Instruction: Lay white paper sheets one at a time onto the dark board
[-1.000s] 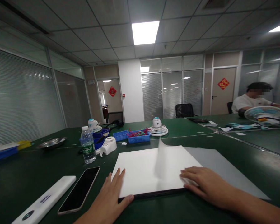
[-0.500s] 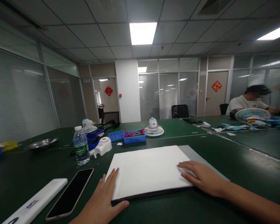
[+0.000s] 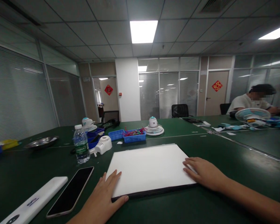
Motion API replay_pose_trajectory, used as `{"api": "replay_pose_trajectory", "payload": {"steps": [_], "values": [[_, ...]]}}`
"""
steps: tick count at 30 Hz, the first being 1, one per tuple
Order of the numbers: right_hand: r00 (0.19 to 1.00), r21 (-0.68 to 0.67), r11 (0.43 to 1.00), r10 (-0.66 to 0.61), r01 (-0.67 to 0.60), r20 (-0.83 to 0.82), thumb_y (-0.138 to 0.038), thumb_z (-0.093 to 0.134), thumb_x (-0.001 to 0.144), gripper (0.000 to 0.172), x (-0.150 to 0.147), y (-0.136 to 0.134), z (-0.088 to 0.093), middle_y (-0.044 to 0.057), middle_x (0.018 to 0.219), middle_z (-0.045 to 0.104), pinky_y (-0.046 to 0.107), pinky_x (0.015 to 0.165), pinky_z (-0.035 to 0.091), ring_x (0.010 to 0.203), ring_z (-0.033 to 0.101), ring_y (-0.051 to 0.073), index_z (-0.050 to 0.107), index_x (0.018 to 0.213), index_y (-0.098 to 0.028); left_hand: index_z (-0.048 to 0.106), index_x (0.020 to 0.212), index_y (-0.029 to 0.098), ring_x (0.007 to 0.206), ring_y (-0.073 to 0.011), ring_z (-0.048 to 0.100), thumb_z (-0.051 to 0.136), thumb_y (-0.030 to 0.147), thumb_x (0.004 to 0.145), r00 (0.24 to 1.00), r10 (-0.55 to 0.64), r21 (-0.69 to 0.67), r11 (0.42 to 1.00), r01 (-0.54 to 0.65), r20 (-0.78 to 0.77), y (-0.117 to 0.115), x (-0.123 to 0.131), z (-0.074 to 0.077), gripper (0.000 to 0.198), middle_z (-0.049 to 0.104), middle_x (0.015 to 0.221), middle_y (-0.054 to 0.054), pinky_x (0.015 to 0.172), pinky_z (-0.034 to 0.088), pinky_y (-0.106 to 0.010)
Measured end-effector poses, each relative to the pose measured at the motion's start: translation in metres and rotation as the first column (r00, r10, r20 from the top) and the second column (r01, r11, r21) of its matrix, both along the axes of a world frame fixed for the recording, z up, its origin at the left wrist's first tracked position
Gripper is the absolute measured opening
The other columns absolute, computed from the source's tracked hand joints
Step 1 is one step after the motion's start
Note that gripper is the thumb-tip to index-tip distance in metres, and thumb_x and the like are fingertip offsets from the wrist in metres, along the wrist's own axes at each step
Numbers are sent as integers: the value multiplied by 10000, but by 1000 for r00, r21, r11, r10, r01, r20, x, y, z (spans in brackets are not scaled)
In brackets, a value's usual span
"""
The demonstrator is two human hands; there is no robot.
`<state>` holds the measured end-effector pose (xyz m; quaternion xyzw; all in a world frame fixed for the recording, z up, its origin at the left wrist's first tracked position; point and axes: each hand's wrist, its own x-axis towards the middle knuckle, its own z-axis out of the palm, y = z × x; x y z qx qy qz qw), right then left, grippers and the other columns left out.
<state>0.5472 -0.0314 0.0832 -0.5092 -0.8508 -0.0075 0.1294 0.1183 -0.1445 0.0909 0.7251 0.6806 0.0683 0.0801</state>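
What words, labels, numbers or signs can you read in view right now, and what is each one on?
"18", probably, seen at a slant: the long white object.
"Cestbon", apparently, small and blurred: the bottle's green label.
Too small to read: the red left door sign and red right door sign.
None readable: the white sheet.

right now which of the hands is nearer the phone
Left. The left hand is just right of the phone; the right hand is farther off, at the white paper's right edge.
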Motion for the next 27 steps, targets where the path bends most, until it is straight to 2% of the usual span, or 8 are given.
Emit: {"api": "replay_pose_trajectory", "payload": {"steps": [5,8,12,15,17,19,23,27], "values": [[999,-13,999,-40,40,-4,-581,362,979,574,0,-1,7,144,1200,714,487,921,520,1044,676,308,726,1190,-190,227,1581,226,1522,-377,20,315,841,860,1000,-12,-60,998,11,-19,-4,2,4,952,80,1672,-66,1241,140,-580],[988,-56,994,-96,89,-122,-571,442,941,563,6,6,3,147,1293,672,489,1010,464,1135,635,325,704,1241,-173,213,1582,238,1519,-368,0,281,839,872,999,-16,-70,997,13,-40,-5,3,4,932,69,1672,-61,1244,128,-575],[901,-211,952,-283,222,-330,-510,576,862,627,15,22,-11,193,1383,617,531,1113,364,1260,562,386,634,1347,-117,167,1586,239,1510,-371,-22,282,838,874,998,-24,-78,997,19,-61,-5,3,2,938,40,1670,-58,1245,128,-577],[848,-300,933,-316,196,-426,-429,593,855,629,19,34,-19,173,1447,574,489,1158,334,1327,524,352,583,1396,-110,106,1589,230,1507,-373,-40,300,837,871,998,-38,-75,997,34,-53,-3,1,0,960,-4,1664,-57,1243,126,-584],[791,-361,920,-333,153,-514,-339,589,848,630,20,40,-20,153,1489,537,438,1182,321,1362,502,305,539,1430,-102,73,1587,215,1506,-373,-43,302,834,872,998,-41,-75,997,37,-44,-3,1,0,973,-19,1661,-63,1243,126,-585],[712,-420,901,-363,106,-601,-242,564,833,656,23,44,-16,165,1478,547,405,1154,377,1339,534,273,485,1464,-80,46,1585,198,1506,-377,-46,300,831,874,998,-39,-88,995,35,-43,-2,3,2,985,-23,1661,-70,1243,125,-587],[552,-473,881,-393,-4,-736,-133,553,791,730,28,46,-5,167,1462,563,335,983,541,1229,632,235,414,1507,-117,31,1581,193,1505,-383,-45,310,827,875,998,-41,-115,993,35,-45,-4,5,8,988,-20,1662,-70,1241,126,-590],[337,-485,864,-421,-135,-842,-107,618,770,717,29,39,7,112,1517,516,318,745,607,1082,701,242,484,1463,-238,43,1581,234,1502,-418,23,401,810,864,998,-60,-109,992,57,-16,-5,1,9,987,18,1661,-87,1204,205,-648]]}}
